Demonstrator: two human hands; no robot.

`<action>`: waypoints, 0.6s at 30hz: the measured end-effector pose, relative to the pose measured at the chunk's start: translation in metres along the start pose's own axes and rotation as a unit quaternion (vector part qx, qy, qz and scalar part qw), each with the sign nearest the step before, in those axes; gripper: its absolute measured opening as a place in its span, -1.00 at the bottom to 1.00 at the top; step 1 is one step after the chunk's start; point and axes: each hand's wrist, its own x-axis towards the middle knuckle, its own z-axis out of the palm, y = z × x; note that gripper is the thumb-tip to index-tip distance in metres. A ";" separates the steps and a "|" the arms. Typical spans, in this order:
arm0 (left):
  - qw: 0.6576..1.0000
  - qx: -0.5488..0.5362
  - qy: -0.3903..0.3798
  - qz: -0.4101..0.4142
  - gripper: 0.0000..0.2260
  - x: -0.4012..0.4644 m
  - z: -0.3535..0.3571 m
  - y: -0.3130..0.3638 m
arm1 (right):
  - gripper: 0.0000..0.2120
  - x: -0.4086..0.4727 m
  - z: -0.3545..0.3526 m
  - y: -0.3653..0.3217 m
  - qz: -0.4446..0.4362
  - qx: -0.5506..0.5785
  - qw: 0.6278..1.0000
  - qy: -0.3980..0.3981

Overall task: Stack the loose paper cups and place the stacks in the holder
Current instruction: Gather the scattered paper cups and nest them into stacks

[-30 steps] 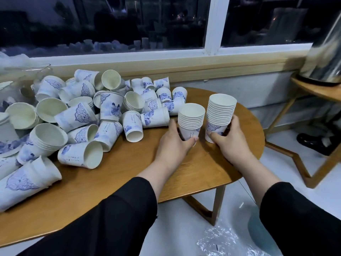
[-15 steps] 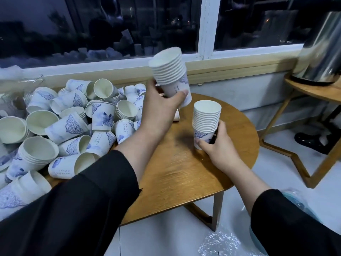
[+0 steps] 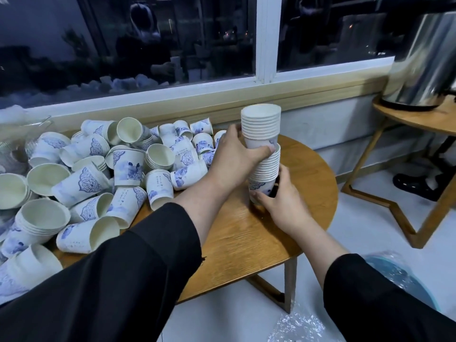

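Your left hand (image 3: 237, 156) curls around the base of the upper stack (image 3: 261, 124), thumb across its front and fingers behind, so that grip is wrapped tight on it. That stack shows roughly ten or eleven rims and sits seated into the top of the lower stack (image 3: 267, 169), which stands upright on the round wooden table (image 3: 246, 230) near its right edge. Your right hand (image 3: 281, 203) cups the bottom cup of the lower stack, fingers curled round its foot; about ten rims show there, though your hands hide some. The two stacks together form one tall column.

Left of that column, the loose cups (image 3: 103, 169) cover the left half of the table in a pile, most lying on their sides, some nested in short stacks of three to five; there are too many overlapping to count exactly, certainly several dozen. Right of the column stands one second wooden table (image 3: 419, 119), carrying one shiny metal vessel (image 3: 424, 60). Behind the column runs the window sill (image 3: 197, 95).
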 end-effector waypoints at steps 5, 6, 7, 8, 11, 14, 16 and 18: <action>0.994 0.037 0.012 0.101 -0.36 -0.001 -0.008 0.011 | -0.28 0.000 -0.001 0.000 0.003 0.005 1.000 0.000; 0.991 0.061 0.007 0.117 -0.51 -0.001 -0.008 0.012 | -0.29 0.000 -0.002 0.000 0.003 0.007 1.000 0.000; 0.989 0.080 -0.003 0.121 -0.61 -0.001 -0.006 0.012 | -0.30 0.000 -0.002 0.000 0.005 0.009 1.000 0.003; 0.989 0.089 -0.013 0.116 -0.66 -0.002 -0.003 0.011 | -0.29 0.000 -0.002 0.000 0.008 0.010 1.000 0.006; 0.992 0.074 -0.036 0.096 -0.60 -0.004 0.003 0.002 | -0.28 0.002 -0.002 0.000 0.014 0.007 1.000 0.017; 0.995 0.048 -0.035 0.075 -0.48 -0.010 0.002 -0.005 | -0.24 0.003 -0.001 0.003 0.005 -0.005 1.000 0.024; 0.995 0.075 0.002 0.065 -0.53 -0.021 -0.006 -0.016 | -0.15 0.004 -0.001 0.005 0.006 -0.002 0.999 0.035; 0.992 0.092 0.048 0.065 -0.64 -0.041 -0.019 -0.034 | -0.05 0.003 -0.003 0.004 0.025 0.000 0.997 0.067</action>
